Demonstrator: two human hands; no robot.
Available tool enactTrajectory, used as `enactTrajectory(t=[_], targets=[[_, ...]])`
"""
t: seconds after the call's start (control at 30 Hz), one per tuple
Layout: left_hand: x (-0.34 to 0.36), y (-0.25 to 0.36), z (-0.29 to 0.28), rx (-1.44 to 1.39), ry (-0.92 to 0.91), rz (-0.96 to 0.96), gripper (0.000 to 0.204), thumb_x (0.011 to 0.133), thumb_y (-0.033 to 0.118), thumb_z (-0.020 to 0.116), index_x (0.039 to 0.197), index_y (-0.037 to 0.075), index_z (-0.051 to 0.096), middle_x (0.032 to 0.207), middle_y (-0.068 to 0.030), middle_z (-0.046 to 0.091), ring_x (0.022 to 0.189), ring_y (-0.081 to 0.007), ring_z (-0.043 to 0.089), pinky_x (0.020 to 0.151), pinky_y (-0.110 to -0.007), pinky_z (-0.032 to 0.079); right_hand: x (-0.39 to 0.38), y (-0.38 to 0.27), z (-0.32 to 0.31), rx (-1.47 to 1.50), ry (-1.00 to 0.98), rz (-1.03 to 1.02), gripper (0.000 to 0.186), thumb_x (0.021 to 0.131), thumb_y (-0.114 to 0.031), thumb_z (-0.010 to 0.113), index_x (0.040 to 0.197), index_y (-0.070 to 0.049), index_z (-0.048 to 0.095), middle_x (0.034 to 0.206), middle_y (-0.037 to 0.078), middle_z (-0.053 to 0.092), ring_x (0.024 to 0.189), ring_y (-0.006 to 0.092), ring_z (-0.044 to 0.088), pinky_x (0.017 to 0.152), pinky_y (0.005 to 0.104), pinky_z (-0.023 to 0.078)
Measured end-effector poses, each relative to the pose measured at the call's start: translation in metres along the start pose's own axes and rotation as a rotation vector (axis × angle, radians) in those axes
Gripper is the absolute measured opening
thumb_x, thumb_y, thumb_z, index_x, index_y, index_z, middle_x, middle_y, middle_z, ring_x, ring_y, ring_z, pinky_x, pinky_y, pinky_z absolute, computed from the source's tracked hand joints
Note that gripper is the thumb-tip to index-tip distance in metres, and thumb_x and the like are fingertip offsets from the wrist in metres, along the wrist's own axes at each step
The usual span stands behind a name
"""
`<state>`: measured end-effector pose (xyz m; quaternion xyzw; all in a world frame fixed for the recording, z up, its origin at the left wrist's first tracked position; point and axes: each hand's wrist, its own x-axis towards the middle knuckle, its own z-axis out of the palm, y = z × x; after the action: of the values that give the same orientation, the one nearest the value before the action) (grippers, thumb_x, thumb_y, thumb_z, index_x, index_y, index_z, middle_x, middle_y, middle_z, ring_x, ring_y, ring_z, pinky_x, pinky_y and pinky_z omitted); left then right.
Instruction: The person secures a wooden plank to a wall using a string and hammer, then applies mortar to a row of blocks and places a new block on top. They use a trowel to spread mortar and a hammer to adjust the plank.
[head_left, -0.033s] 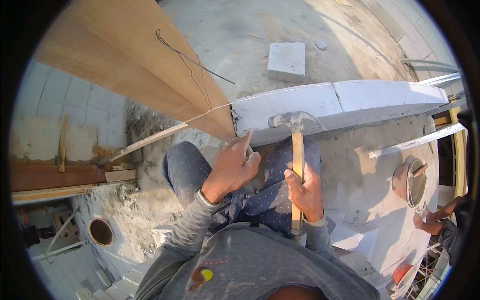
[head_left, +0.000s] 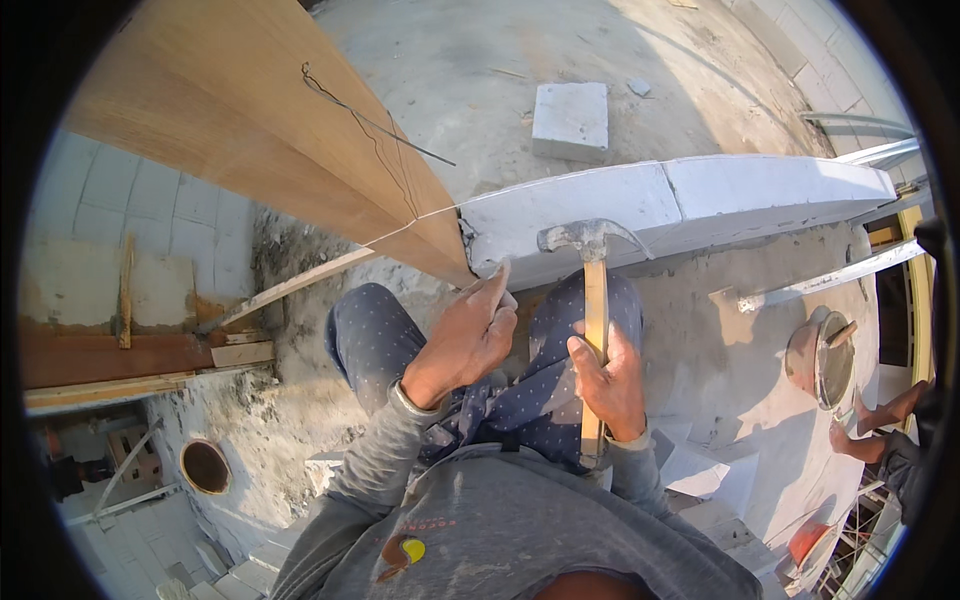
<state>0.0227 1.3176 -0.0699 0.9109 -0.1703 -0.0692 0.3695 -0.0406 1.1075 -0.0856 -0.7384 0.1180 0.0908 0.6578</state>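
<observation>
My right hand point(head_left: 610, 385) is closed round the wooden handle of a claw hammer point(head_left: 595, 300), its metal head raised just in front of a white block course point(head_left: 570, 220). My left hand point(head_left: 460, 345) is closed on a thin, pale flat piece point(head_left: 492, 285), held near the foot of a tall wooden post point(head_left: 330, 170), where it meets the blocks. A thin string point(head_left: 437, 211) runs across the post and along the blocks; loose wires point(head_left: 380, 120) lie over the post's face.
A loose white block point(head_left: 570, 120) sits beyond the course. A bucket point(head_left: 820, 360) and metal bar point(head_left: 820, 285) are at right, beside another person's bare feet point(head_left: 870, 430). A wooden batten point(head_left: 290, 290) runs left from the post. A round opening point(head_left: 205, 466) is at lower left; a red container point(head_left: 805, 545) is lower right.
My left hand and its flat piece have shifted very slightly. The other person's feet at the right have moved a little. The hammer is held in much the same place.
</observation>
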Motion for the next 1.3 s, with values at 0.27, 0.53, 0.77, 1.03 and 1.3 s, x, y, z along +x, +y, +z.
enactTrajectory(t=[0.27, 0.53, 0.77, 1.03, 1.3], targets=[[0.038, 0.024, -0.004, 0.257, -0.068, 0.129, 0.055, 0.084, -0.006, 0.056, 0.138, 0.002, 0.058, 0.103, -0.0255, 0.058, 0.099, -0.0436, 0.061, 0.088, -0.048, 0.051, 0.011, -0.011, 0.002, 0.262, 0.067, -0.055, 0.034, 0.095, -0.02, 0.067, 0.117, 0.005, 0.06, 0.072, 0.005, 0.062, 0.053, 0.0088, 0.055, 0.048, 0.026, 0.045], [0.112, 0.029, -0.033, 0.688, -0.02, -0.013, 0.015, 0.083, 0.008, 0.073, 0.097, 0.007, 0.078, 0.093, -0.0174, 0.072, 0.092, -0.0343, 0.07, 0.081, -0.044, 0.055, 0.023, 0.004, 0.013, 0.128, 0.058, -0.259, 0.03, 0.094, -0.019, 0.064, 0.108, 0.008, 0.06, 0.074, 0.016, 0.063, 0.061, 0.0263, 0.064, 0.059, 0.039, 0.051], [0.138, 0.006, -0.032, 0.88, -0.067, -0.12, 0.01, 0.077, 0.012, 0.076, 0.085, 0.006, 0.076, 0.091, -0.0188, 0.074, 0.09, -0.037, 0.072, 0.082, -0.045, 0.057, 0.035, 0.029, 0.043, 0.13, 0.17, -0.288, 0.025, 0.094, -0.019, 0.061, 0.101, 0.006, 0.06, 0.068, 0.019, 0.059, 0.058, 0.0275, 0.06, 0.056, 0.0424, 0.047], [0.137, -0.01, -0.029, 0.845, -0.105, -0.063, 0.01, 0.08, 0.011, 0.069, 0.086, 0.004, 0.074, 0.092, -0.0241, 0.073, 0.091, -0.0417, 0.071, 0.083, -0.049, 0.058, 0.042, 0.039, 0.053, 0.053, 0.115, -0.342, 0.026, 0.094, -0.017, 0.063, 0.091, 0.008, 0.053, 0.066, 0.025, 0.058, 0.057, 0.0337, 0.06, 0.057, 0.0446, 0.046], [0.145, -0.027, -0.028, 0.944, -0.125, -0.061, 0.017, 0.088, 0.008, 0.058, 0.096, -0.001, 0.071, 0.096, -0.0284, 0.071, 0.093, -0.0458, 0.071, 0.083, -0.052, 0.058, 0.045, 0.037, 0.057, 0.222, 0.005, -0.19, 0.026, 0.099, -0.019, 0.058, 0.094, 0.006, 0.054, 0.065, 0.016, 0.058, 0.054, 0.0237, 0.061, 0.052, 0.0393, 0.047]])
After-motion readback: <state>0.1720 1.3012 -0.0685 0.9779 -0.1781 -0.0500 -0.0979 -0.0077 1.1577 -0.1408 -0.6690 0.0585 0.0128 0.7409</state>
